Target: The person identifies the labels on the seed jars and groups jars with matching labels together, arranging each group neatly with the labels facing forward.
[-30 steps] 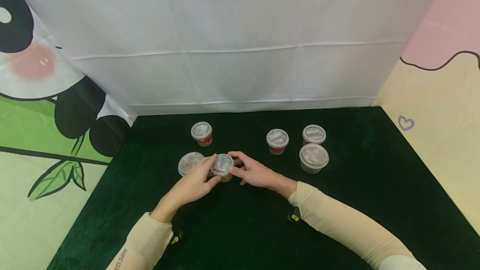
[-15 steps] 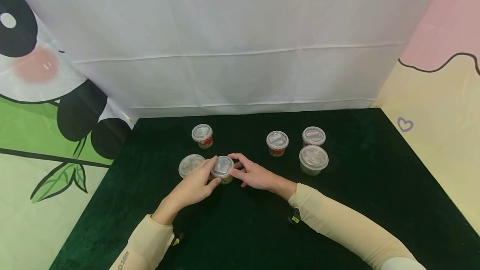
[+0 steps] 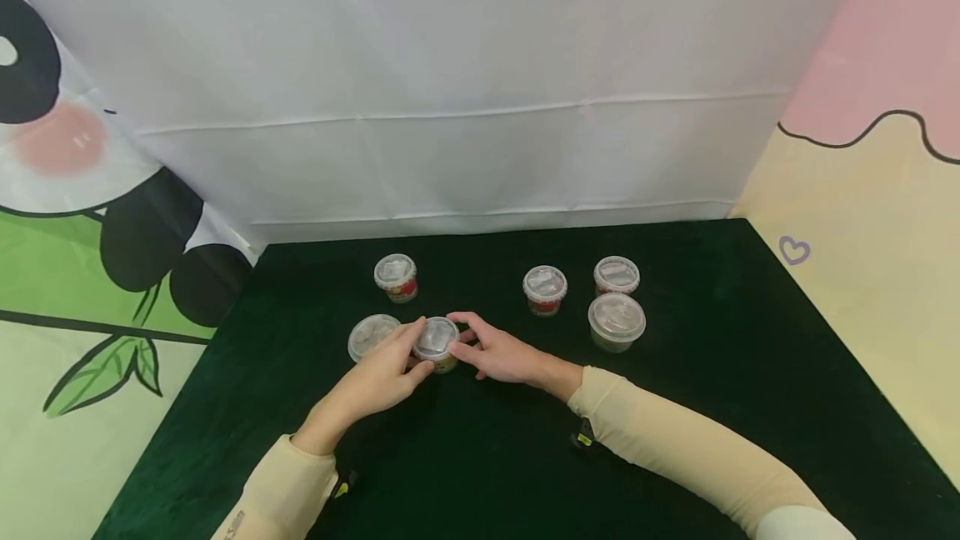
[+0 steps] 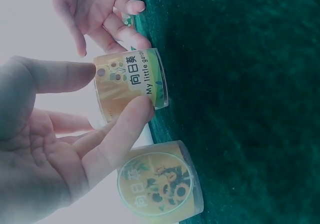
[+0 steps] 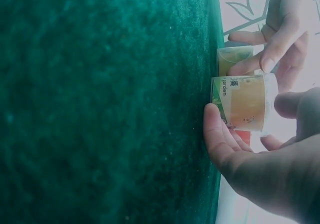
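A small clear plastic cup with a lid (image 3: 435, 340) stands on the dark green cloth between both hands. Its label, in the left wrist view, reads "My little garden" above a green band (image 4: 159, 79). The left hand (image 3: 378, 375) holds the cup from the left, thumb near the lid and fingers along the side. From the right, the right hand (image 3: 501, 354) grips the same cup, fingertips low on its wall in the right wrist view. Just left of it stands a wider lidded cup (image 3: 367, 335), partly hidden by the left hand; a sunflower picture (image 4: 167, 189) shows on it.
A red-labelled cup (image 3: 396, 277) stands behind on the left, and another (image 3: 545, 288) behind on the right. Farther right, a lidded cup (image 3: 617, 275) stands behind a wider tub (image 3: 617, 319). A white cloth backdrop (image 3: 480, 165) rises behind the green table (image 3: 480, 473).
The head view has shifted slightly, so everything appears a little lower and farther left. The hands stay at the cup with no clear movement of their own.
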A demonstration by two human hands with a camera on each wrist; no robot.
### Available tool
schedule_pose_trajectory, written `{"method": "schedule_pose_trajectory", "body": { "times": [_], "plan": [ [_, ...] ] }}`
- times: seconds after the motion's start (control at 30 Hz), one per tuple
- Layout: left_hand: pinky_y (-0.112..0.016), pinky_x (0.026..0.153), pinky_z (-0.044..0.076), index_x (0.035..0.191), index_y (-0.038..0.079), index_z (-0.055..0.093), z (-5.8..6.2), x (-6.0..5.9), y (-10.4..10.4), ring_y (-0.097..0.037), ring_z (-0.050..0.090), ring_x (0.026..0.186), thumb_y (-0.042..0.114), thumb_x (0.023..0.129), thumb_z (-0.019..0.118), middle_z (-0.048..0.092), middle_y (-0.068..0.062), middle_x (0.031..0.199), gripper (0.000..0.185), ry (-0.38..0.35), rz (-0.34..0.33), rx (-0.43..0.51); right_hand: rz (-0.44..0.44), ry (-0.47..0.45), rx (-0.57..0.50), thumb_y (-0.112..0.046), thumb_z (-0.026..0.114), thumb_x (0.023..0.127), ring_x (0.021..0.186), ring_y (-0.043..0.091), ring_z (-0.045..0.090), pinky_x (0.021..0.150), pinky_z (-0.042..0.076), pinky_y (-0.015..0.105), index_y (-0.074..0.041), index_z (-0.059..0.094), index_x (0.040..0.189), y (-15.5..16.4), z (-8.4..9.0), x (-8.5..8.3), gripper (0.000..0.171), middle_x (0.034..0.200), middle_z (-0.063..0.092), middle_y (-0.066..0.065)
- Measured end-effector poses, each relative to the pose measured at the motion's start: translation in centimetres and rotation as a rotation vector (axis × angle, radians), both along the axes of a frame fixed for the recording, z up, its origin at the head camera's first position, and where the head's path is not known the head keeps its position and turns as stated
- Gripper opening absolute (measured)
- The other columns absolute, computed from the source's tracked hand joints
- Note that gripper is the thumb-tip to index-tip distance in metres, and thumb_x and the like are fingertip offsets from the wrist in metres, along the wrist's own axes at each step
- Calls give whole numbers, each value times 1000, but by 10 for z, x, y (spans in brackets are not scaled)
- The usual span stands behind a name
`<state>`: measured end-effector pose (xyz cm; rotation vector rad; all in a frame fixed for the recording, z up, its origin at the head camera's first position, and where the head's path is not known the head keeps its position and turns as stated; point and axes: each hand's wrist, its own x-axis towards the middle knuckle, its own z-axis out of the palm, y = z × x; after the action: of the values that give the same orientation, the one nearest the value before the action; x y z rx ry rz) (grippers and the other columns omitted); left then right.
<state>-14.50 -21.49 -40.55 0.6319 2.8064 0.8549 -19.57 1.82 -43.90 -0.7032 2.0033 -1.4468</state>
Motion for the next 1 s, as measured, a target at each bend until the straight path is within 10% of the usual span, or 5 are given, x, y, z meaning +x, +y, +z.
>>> {"method": "schedule_pose_trajectory", "body": {
  "times": [0.73,0.87,1.0],
  "plan": [
    [-56,103,46,153,-4,35,18,6,5,-40,55,128,23,102,63,46,-27,148,64,39,29,-113,-1,-19,-3,-28,52,108,115,32,60,86,55,39,-15,25,160,8,10,0,60,146,46,16],
    [-56,99,49,153,-3,36,29,11,16,-40,58,125,27,101,65,51,-28,144,67,113,46,-198,34,186,76,-24,54,107,116,28,61,90,54,39,-12,38,154,20,17,-8,51,142,53,15],
    [-55,99,50,154,0,37,34,9,28,-38,58,124,30,100,67,56,-24,140,69,192,28,-177,74,596,246,-20,57,105,110,19,63,92,53,37,-9,57,138,36,24,-17,35,127,64,10]
  ]
}}
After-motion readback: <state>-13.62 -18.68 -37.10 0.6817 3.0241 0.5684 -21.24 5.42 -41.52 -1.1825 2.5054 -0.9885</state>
